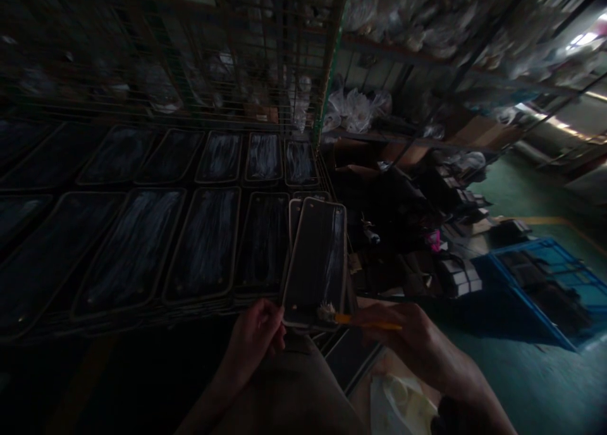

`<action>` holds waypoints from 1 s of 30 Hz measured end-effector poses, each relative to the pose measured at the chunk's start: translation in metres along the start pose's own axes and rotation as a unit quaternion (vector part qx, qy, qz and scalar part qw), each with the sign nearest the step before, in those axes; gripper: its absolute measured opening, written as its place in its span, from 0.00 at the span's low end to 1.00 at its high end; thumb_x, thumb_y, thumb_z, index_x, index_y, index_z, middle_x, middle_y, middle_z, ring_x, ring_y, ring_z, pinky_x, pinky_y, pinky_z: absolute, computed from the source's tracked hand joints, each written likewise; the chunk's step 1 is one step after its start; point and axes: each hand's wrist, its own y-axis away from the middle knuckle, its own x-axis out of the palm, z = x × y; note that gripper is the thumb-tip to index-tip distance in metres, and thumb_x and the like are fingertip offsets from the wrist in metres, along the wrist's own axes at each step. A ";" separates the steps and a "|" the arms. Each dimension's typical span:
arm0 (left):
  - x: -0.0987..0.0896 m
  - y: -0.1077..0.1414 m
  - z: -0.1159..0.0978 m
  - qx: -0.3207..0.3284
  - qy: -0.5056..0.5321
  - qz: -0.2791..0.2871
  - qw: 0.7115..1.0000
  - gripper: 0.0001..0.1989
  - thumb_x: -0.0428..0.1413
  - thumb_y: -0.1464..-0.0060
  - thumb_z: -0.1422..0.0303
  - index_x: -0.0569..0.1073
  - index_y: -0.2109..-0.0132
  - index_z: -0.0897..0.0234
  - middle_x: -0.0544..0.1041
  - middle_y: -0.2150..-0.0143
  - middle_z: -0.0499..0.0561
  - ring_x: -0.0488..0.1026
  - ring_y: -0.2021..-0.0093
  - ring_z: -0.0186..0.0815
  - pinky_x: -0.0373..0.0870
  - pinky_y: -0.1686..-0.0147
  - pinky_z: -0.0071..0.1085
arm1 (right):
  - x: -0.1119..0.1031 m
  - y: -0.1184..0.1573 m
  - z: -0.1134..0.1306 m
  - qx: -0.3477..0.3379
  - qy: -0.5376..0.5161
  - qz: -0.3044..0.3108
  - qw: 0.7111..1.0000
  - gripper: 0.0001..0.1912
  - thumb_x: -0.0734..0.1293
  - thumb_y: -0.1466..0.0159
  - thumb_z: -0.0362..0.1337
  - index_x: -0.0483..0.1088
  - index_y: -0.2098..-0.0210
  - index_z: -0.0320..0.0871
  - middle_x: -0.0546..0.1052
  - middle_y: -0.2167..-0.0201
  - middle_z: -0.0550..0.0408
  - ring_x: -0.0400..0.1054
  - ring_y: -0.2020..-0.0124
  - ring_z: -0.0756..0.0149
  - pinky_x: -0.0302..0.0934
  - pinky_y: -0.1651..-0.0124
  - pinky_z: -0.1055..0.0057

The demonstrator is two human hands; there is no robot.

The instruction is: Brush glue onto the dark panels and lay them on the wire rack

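Note:
A dark rectangular panel with rounded corners and a pale rim lies tilted at the right end of the rows. My left hand pinches its near left corner between thumb and fingers. In my right hand is a brush with a yellow handle. Its whitish bristles touch the panel's near right part. A whitish streak runs along the panel's right side, while the left part looks dark. Another panel's edge shows beneath it.
Two rows of similar panels, many with whitish streaks, spread to the left. Behind stands a wire rack. Shelves with plastic-wrapped goods are at back right. A blue metal cart stands right. A pale container sits below my right arm.

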 end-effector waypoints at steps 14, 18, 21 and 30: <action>-0.008 -0.009 0.006 0.030 0.019 0.027 0.999 0.16 0.59 0.49 0.56 0.66 0.67 0.64 0.72 0.76 0.45 0.73 0.78 0.33 0.67 0.79 0.26 | -0.031 -0.107 -0.045 -0.024 0.005 -0.250 0.968 0.13 0.60 0.29 0.43 0.70 0.52 0.43 0.78 0.70 0.56 0.75 0.68 0.69 0.70 0.63 0.75; -0.010 -0.007 0.002 0.017 0.021 0.033 0.999 0.15 0.59 0.49 0.57 0.67 0.68 0.64 0.72 0.77 0.46 0.73 0.78 0.33 0.67 0.78 0.27 | -0.028 -0.139 -0.055 -0.053 0.083 -0.284 0.954 0.14 0.59 0.28 0.42 0.69 0.50 0.44 0.78 0.64 0.54 0.76 0.64 0.66 0.69 0.60 0.72; -0.010 -0.004 -0.003 0.030 0.013 0.037 0.999 0.15 0.58 0.47 0.57 0.67 0.68 0.65 0.73 0.78 0.47 0.72 0.77 0.31 0.66 0.76 0.26 | -0.020 -0.154 -0.064 -0.067 0.100 -0.259 0.958 0.13 0.58 0.28 0.41 0.68 0.49 0.44 0.78 0.60 0.54 0.75 0.62 0.67 0.68 0.58 0.72; -0.005 -0.002 -0.004 0.010 0.080 0.032 0.996 0.15 0.60 0.50 0.57 0.67 0.68 0.65 0.73 0.80 0.46 0.70 0.79 0.31 0.65 0.78 0.25 | -0.005 -0.082 -0.030 -0.091 0.031 -0.086 0.992 0.12 0.59 0.28 0.34 0.67 0.47 0.45 0.78 0.63 0.56 0.74 0.63 0.72 0.66 0.59 0.76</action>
